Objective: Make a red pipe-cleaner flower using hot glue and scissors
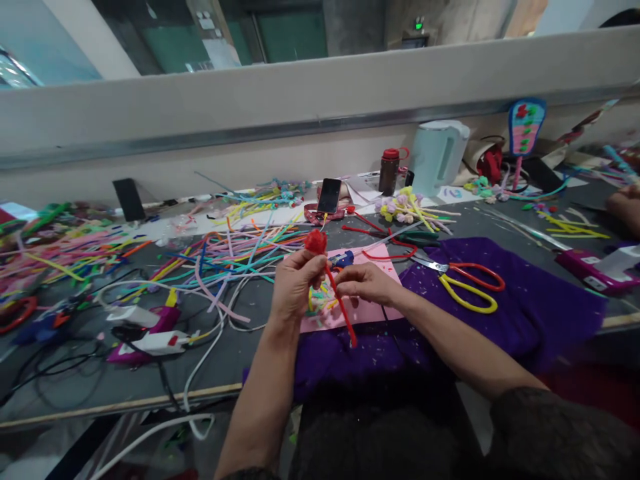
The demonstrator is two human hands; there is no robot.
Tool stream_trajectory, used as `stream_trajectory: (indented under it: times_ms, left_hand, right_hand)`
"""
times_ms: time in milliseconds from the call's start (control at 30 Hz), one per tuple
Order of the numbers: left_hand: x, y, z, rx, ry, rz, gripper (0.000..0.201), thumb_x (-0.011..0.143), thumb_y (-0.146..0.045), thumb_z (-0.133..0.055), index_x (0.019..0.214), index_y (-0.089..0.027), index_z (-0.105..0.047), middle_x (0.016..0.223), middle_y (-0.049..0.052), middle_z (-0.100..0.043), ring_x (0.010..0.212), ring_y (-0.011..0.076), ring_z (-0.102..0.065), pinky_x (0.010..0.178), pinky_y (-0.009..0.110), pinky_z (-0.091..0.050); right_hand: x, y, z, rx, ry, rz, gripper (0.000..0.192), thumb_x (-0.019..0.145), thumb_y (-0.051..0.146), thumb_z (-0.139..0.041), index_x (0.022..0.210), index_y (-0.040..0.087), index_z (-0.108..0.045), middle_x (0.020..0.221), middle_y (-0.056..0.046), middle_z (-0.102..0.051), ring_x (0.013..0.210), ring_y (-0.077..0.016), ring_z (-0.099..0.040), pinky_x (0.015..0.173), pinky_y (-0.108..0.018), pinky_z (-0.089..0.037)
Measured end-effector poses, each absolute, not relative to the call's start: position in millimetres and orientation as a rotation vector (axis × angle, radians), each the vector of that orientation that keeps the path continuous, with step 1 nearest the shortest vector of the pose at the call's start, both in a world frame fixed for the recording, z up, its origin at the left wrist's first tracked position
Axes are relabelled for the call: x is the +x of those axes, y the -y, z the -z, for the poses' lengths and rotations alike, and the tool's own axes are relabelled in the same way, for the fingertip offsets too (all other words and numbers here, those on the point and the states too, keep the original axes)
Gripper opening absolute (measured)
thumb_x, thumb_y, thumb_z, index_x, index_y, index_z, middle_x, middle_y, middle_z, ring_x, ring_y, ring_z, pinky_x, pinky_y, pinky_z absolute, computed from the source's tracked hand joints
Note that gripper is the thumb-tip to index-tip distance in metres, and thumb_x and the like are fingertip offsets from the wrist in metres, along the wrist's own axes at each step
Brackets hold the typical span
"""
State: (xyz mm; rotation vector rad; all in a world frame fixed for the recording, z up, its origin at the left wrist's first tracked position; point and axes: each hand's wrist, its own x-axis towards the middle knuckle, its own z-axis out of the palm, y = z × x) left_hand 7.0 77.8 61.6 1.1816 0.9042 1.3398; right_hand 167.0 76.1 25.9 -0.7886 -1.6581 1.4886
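Note:
My left hand (295,283) grips a red pipe-cleaner flower (317,241) just under its fuzzy head, holding it upright above the table. Its red stem (343,310) slants down to the right. My right hand (367,283) pinches that stem a little lower. Both hands hover over a pink sheet (385,257) lying on a purple cloth (525,293). A blue glue gun (341,259) lies just behind my fingers.
Red-and-yellow scissors (470,283) rest on the cloth to the right. Loose coloured pipe cleaners (225,257) cover the table's left and middle. Cables and glue guns (150,337) lie front left. A phone (329,195), bottle (389,171) and kettle (440,157) stand behind. Another person's hand (627,207) is far right.

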Motion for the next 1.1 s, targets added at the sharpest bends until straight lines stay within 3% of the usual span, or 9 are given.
stream_trajectory:
  times_ms: [133,467,800,967,1100]
  left_hand:
    - [19.3,-77.5,-57.2,1.391,-0.988,-1.332,0.013,0.066,-0.027,-0.063,0.065,-0.014,-0.06,0.049,-0.003,-0.052,0.04,0.0052,-0.04,0.04,0.018,-0.031]
    - [26.9,-77.9,-47.6,1.458,-1.045,-1.296,0.028,0.069,-0.031,-0.058,0.093,-0.015,-0.062,0.057,-0.002,-0.055,0.044,0.0073,-0.044,0.039,0.018,-0.033]
    - [28.2,-74.4,-48.9,1.455,-1.025,-1.288,0.019,0.069,-0.03,-0.059,0.081,-0.016,-0.064,0.054,-0.003,-0.05,0.041,0.0059,-0.041,0.038,0.018,-0.031]
    - [26.8,-72.7,-47.9,1.485,-1.009,-1.273,0.017,0.072,-0.031,-0.056,0.068,-0.016,-0.062,0.053,-0.002,-0.05,0.04,0.006,-0.041,0.04,0.019,-0.032]
    - [24.9,-72.1,-48.2,1.53,-1.017,-1.255,0.021,0.073,-0.033,-0.055,0.062,-0.016,-0.059,0.054,-0.002,-0.05,0.04,0.0062,-0.042,0.039,0.019,-0.033]
  right_hand:
    - [156.9,-76.1,-20.9,-0.744,1.507,-1.438,0.022,0.07,0.035,-0.06,0.075,0.014,-0.054,0.062,0.002,-0.059,0.041,-0.0064,-0.05,0.04,-0.018,-0.04]
    - [160.4,-76.8,-27.2,-0.785,1.388,-1.262,0.02,0.076,0.035,-0.052,0.073,0.016,-0.049,0.06,0.004,-0.053,0.04,-0.0044,-0.046,0.038,-0.017,-0.036]
    - [158.8,-78.4,-20.1,-0.923,1.47,-1.09,0.024,0.077,0.04,-0.05,0.07,0.017,-0.049,0.056,0.004,-0.049,0.041,-0.0055,-0.04,0.037,-0.017,-0.031]
    - [158.8,-81.4,-16.1,-0.963,1.515,-0.956,0.025,0.076,0.04,-0.052,0.068,0.016,-0.051,0.058,0.003,-0.049,0.05,-0.0073,-0.043,0.047,-0.019,-0.037]
    - [158.6,-80.4,-17.5,-0.957,1.458,-0.964,0.026,0.075,0.04,-0.052,0.064,0.016,-0.05,0.054,0.004,-0.045,0.048,-0.0074,-0.04,0.046,-0.02,-0.035]
